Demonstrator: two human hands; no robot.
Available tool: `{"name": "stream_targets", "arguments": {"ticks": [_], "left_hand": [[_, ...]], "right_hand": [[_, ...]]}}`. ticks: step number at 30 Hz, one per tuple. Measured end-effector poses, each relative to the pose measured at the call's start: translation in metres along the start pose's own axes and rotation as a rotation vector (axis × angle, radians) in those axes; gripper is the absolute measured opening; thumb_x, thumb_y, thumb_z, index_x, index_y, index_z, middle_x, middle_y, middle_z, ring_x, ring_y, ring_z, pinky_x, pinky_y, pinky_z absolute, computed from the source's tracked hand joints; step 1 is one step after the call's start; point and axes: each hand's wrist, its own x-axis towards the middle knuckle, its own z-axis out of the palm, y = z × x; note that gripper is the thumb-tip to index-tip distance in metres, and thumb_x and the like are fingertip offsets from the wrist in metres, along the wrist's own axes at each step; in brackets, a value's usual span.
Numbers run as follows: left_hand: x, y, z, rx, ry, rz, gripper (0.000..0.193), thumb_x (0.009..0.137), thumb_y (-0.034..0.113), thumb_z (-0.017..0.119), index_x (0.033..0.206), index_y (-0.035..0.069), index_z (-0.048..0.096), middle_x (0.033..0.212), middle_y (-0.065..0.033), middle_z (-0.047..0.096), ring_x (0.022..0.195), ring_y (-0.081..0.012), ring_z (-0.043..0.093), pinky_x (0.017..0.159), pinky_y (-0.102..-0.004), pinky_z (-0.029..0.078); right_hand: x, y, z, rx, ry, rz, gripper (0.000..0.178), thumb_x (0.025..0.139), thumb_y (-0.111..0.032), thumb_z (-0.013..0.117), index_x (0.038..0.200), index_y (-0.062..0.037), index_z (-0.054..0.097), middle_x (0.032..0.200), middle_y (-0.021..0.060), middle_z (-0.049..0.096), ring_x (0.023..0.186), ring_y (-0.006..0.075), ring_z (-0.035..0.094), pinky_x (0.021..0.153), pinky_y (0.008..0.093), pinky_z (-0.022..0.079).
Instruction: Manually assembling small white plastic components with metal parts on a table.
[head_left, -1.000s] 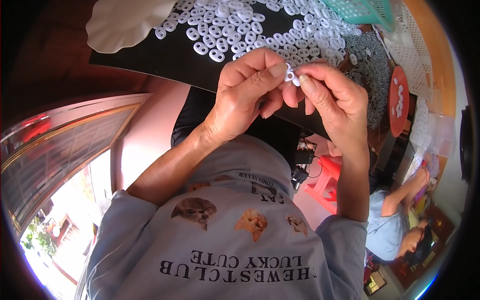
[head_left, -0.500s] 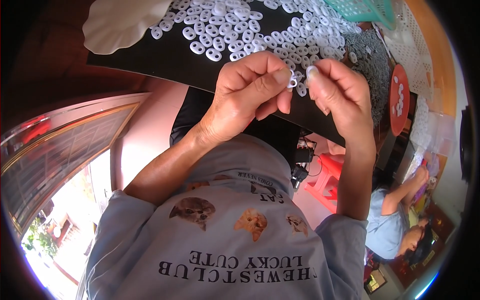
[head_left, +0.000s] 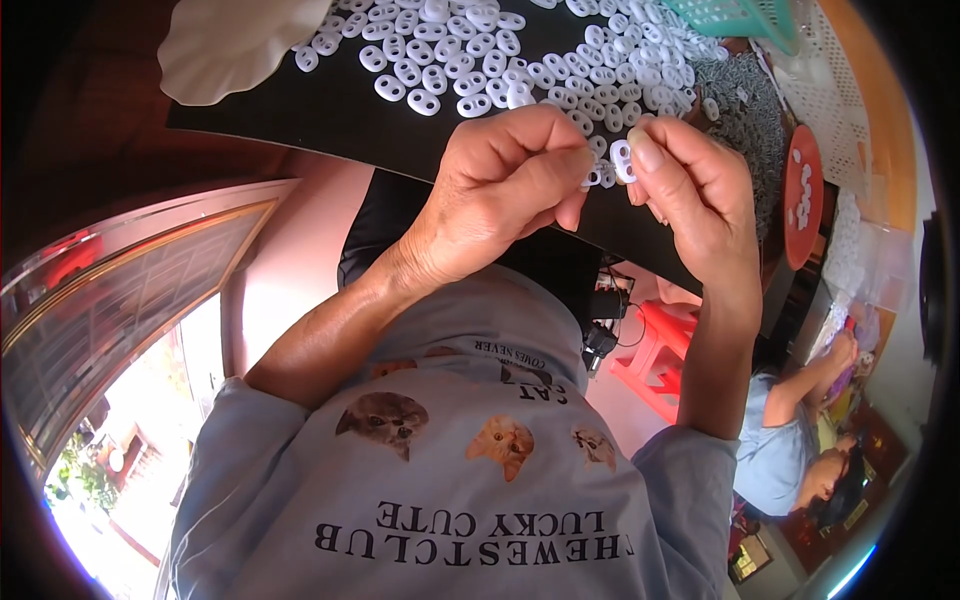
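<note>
Over the near edge of the dark table, my left hand (head_left: 505,178) pinches a small white plastic cord lock piece (head_left: 593,179) between thumb and forefinger; the fingers cover most of it. Close to its right, my right hand (head_left: 700,190) is closed on a white oval two-hole cord lock piece (head_left: 622,161), its holed face showing. The two pieces are almost together, and I cannot tell whether they touch. Many more such white two-hole pieces (head_left: 460,65) lie loose on the table just beyond my hands.
A heap of tiny grey metal springs (head_left: 740,115) lies to the right, beside a red plate (head_left: 803,200) with white bits on it. A teal basket (head_left: 745,20) stands at the back, a pale scalloped dish (head_left: 235,50) at far left. Another person (head_left: 785,440) sits at right.
My right hand has turned its piece so the two-hole face shows. The thin spring visible between my hands before is now out of sight. My left hand has barely moved.
</note>
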Motion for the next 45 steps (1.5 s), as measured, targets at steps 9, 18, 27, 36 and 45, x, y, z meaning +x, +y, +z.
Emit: {"name": "stream_targets", "arguments": {"ticks": [9, 18, 27, 36, 45], "left_hand": [[-0.001, -0.007, 0.001, 0.068, 0.006, 0.068, 0.017, 0.1, 0.013, 0.051, 0.09, 0.002, 0.059, 0.067, -0.0047, 0.061, 0.049, -0.0037, 0.04, 0.045, -0.0184, 0.03], [0.001, -0.006, 0.0, 0.161, -0.026, 0.093, 0.021, 0.102, 0.018, 0.051, 0.094, 0.002, 0.06, 0.068, -0.0029, 0.06, 0.049, -0.0027, 0.039, 0.046, -0.0178, 0.03], [0.0, -0.002, 0.002, 0.056, -0.044, -0.008, 0.022, 0.102, 0.019, 0.05, 0.094, 0.001, 0.061, 0.066, -0.0026, 0.059, 0.048, -0.0022, 0.038, 0.044, -0.018, 0.027], [0.0, -0.001, 0.003, 0.042, 0.004, 0.0, 0.022, 0.102, 0.019, 0.051, 0.093, 0.002, 0.061, 0.065, -0.0024, 0.059, 0.048, -0.002, 0.039, 0.044, -0.0176, 0.027], [0.006, 0.001, 0.0, -0.071, 0.02, -0.072, 0.02, 0.099, 0.014, 0.052, 0.097, -0.003, 0.063, 0.072, -0.0103, 0.065, 0.051, -0.0096, 0.052, 0.046, -0.0205, 0.039]], "right_hand": [[-0.002, -0.002, 0.01, -0.043, 0.067, -0.014, 0.026, 0.098, -0.018, 0.06, 0.081, 0.0018, 0.057, 0.062, -0.0018, 0.049, 0.057, 0.0044, 0.041, 0.051, 0.023, 0.034], [-0.004, -0.001, 0.012, 0.003, 0.108, -0.005, 0.025, 0.097, -0.016, 0.06, 0.08, 0.0022, 0.057, 0.062, -0.0032, 0.047, 0.058, 0.0029, 0.04, 0.05, 0.0222, 0.032], [-0.003, 0.002, 0.015, -0.009, 0.131, -0.031, 0.024, 0.098, -0.015, 0.059, 0.081, 0.0022, 0.056, 0.061, -0.0034, 0.044, 0.058, 0.0037, 0.036, 0.05, 0.0235, 0.03], [0.002, 0.014, 0.016, -0.172, 0.146, -0.197, 0.018, 0.096, -0.01, 0.06, 0.084, 0.0027, 0.056, 0.065, 0.0041, 0.046, 0.055, 0.0117, 0.041, 0.052, 0.0272, 0.035], [0.004, 0.019, 0.013, -0.635, 0.181, -0.508, 0.032, 0.077, -0.021, 0.079, 0.094, -0.0018, 0.061, 0.08, 0.0088, 0.057, 0.059, 0.0263, 0.057, 0.05, 0.0359, 0.047]]}}
